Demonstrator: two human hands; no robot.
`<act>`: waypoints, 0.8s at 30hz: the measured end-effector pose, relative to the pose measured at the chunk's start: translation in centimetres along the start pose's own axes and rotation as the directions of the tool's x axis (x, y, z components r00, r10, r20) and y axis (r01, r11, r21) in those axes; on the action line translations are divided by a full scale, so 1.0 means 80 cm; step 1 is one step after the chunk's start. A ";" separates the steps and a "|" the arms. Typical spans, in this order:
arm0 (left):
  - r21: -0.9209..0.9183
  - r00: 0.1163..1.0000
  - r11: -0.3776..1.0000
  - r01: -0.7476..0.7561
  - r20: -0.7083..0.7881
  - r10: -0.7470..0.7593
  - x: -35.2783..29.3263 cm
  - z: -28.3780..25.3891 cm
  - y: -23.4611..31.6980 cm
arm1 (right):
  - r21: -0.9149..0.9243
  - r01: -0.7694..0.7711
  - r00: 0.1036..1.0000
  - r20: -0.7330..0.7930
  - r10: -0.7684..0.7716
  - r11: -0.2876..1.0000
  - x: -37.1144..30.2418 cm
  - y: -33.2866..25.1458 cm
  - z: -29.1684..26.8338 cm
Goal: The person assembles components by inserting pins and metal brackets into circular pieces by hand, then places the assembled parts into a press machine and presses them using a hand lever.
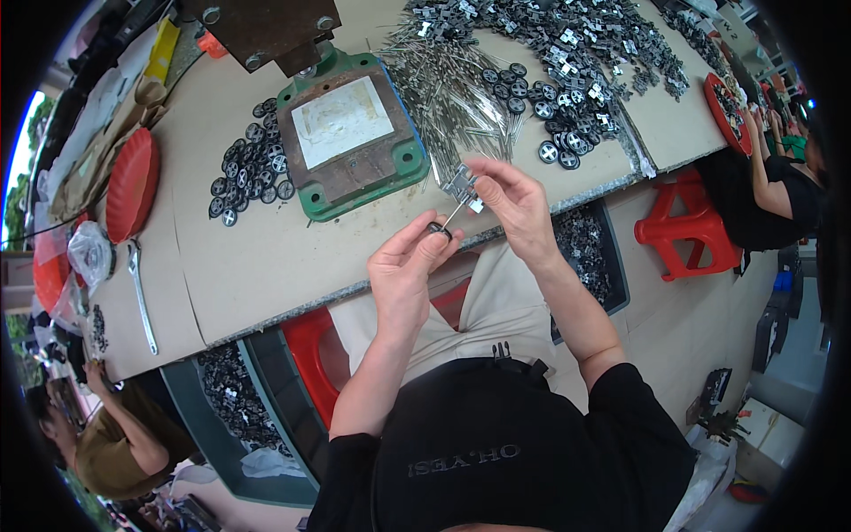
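Observation:
My left hand [403, 270] pinches a small black wheel [439, 231] between thumb and fingers, just over the table's front edge. A thin metal rod [456, 213] runs from that wheel up to a small grey-and-black plastic part [463, 188]. This part, which looks like a toy chassis, is gripped by my right hand [516, 208] with thumb and forefinger. Beyond my hands lies a heap of thin metal rods [452, 89]. A pile of black wheels with silver spokes [567, 146] sits right of the rods, and another wheel pile [251, 173] lies farther left.
A press with a green base [324, 208] stands left of my hands. Many chassis parts [576, 44] cover the far right. At left are a red dish [133, 186] and a wrench [142, 297]. Part-filled bins [257, 372] and a red stool [687, 226] stand below. Other people sit at both sides.

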State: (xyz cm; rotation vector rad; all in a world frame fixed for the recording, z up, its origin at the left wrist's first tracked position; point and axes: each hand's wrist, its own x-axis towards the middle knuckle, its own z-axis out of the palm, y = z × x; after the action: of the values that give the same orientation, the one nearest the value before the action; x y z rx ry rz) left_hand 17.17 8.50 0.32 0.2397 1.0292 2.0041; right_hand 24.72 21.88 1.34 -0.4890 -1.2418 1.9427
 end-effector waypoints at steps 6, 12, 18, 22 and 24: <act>-0.235 0.965 0.937 0.258 0.021 -0.261 0.002 -0.001 0.007 | -0.359 0.255 0.964 0.172 -0.205 0.898 -0.007 0.002 -0.010; 0.190 0.983 0.970 -0.153 -0.073 0.169 -0.008 -0.001 0.001 | -0.548 0.392 0.919 0.206 -0.335 0.739 -0.016 0.003 -0.005; 0.084 1.000 0.996 -0.022 0.005 0.022 -0.032 -0.006 0.010 | -0.300 0.072 0.984 0.176 -0.019 0.951 -0.032 -0.010 -0.013; 0.049 1.000 0.999 0.009 -0.015 -0.008 -0.060 0.001 0.006 | -0.314 0.022 0.978 0.203 0.044 0.949 -0.056 -0.024 -0.013; 0.346 0.948 0.888 -0.302 0.014 0.317 -0.075 0.009 -0.004 | -0.350 0.017 0.981 0.186 0.052 0.936 -0.071 -0.027 -0.015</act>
State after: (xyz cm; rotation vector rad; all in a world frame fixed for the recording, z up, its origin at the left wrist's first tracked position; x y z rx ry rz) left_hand 21.45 4.42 1.71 0.5843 1.4448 2.1034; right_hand 29.95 18.73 2.31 -0.4983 -1.7306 1.8200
